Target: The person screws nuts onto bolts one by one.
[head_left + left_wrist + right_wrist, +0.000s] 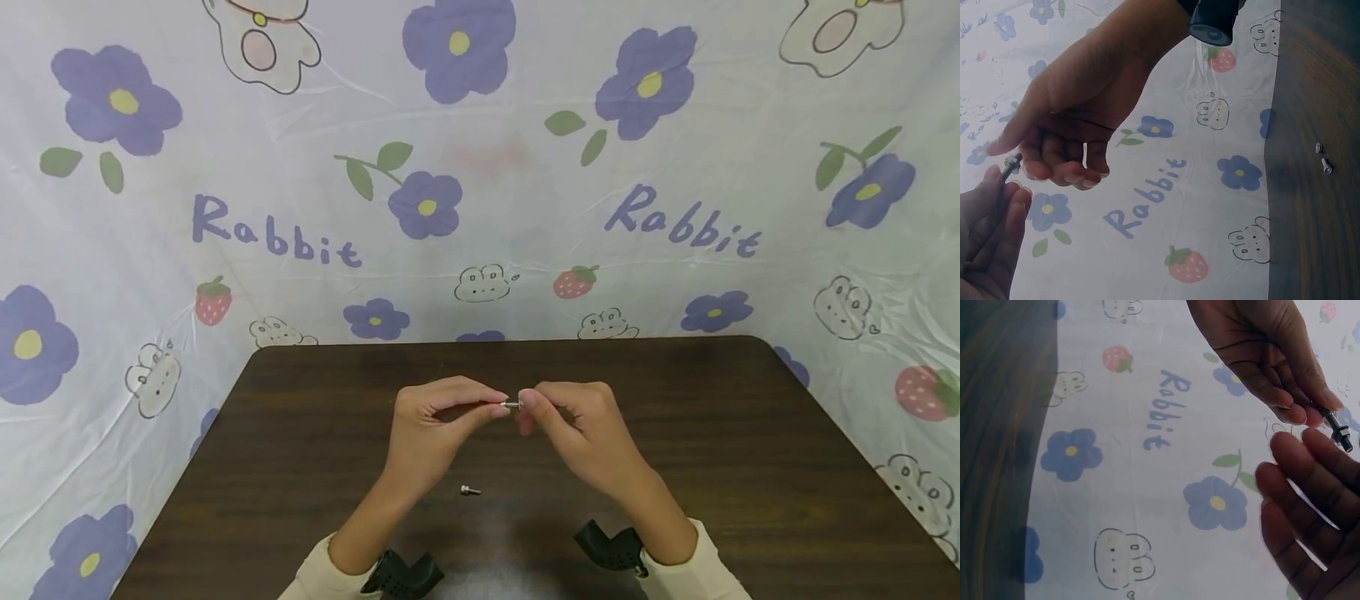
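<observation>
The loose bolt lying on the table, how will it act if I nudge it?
The loose bolt may roll in an arc, since one end looks wider than the other. Its metallic shine suggests it's likely stiff, and perhaps heavy for its size.

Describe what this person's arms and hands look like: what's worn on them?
The left grip and right grip are ordinary bare hands, without gloves. A cream left sleeve and matching right sleeve partly cover the forearms. Near the cuffs sit a black left camera and black right camera, both angular.
</observation>
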### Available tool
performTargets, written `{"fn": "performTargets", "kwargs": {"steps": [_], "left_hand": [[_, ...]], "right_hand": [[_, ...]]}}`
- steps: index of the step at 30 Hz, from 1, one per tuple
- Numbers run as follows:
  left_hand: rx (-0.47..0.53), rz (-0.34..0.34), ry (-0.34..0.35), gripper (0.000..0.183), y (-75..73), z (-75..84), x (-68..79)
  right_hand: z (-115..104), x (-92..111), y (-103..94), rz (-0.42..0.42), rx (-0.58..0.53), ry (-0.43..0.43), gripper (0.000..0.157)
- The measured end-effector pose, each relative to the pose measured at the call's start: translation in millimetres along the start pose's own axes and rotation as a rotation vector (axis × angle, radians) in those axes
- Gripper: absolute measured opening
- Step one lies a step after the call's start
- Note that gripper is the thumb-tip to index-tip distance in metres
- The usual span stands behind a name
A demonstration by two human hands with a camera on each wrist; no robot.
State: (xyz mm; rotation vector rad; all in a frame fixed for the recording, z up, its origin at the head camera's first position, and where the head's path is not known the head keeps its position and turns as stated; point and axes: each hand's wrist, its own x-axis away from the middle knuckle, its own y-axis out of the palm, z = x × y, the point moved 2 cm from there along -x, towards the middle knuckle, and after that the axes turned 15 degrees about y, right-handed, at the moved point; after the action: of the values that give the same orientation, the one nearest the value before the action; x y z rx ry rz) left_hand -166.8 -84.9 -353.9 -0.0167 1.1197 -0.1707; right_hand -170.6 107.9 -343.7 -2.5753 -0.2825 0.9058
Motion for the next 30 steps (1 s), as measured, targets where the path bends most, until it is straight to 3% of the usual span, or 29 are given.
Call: {"fn": "performTargets", "kwargs": {"steps": [4, 9, 17, 30], "left_hand": [[-0.041, 0.012, -0.004, 0.011, -1.0, 0.2, 0.1], [-0.078, 0.024, -0.006, 0.011, -2.9, -0.2, -0.2], [-0.068, 0.023, -0.010, 0.010, -4.3, -0.5, -0.6], [0.002, -0.016, -0.017, 0.013, -3.3, -0.7, -0.6]], "right_hand": [[0.7, 0.9, -1.9, 0.007, 0.004, -0.016, 0.010], [-0.1, 0.5, -4.1, 0.053, 0.013, -0.098, 0.032], [-0.7, -1.4, -3.4, 0.091, 0.030, -0.148, 0.029], [-1.3, -0.7, -2.4, 0.034, 0.014, -0.065, 0.017]]}}
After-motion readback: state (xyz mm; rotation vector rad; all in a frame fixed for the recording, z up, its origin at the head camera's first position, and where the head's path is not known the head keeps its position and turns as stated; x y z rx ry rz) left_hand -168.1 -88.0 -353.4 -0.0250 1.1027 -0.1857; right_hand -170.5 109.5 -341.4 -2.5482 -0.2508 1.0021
